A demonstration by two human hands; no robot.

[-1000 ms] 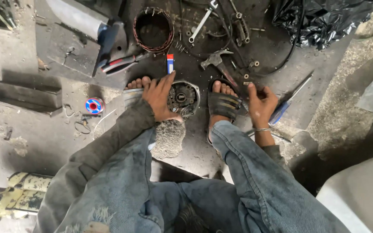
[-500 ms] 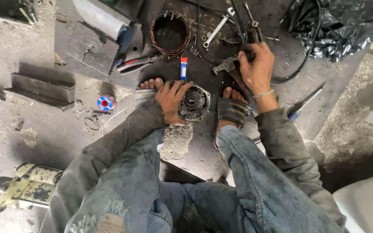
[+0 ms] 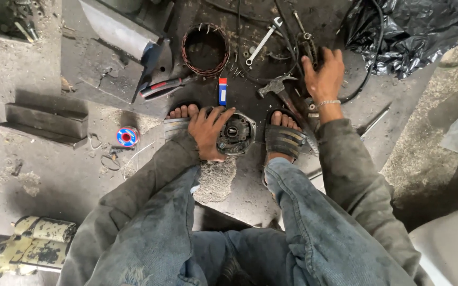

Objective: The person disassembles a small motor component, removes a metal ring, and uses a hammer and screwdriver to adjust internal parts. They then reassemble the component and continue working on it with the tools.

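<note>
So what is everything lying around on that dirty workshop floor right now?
round grey metal motor housing: one, between the feet
copper wire coil ring: one, reddish, top centre
steel claw hammer: one, beside the right hand
silver open-ended spanner: one, top centre
red-handled pliers: one, left of the coil
small red, white and blue tube: one, below the coil
red and blue tape roll: one, left
black plastic sheet: one, top right
left hand: on the housing
right hand: over the tools
</note>
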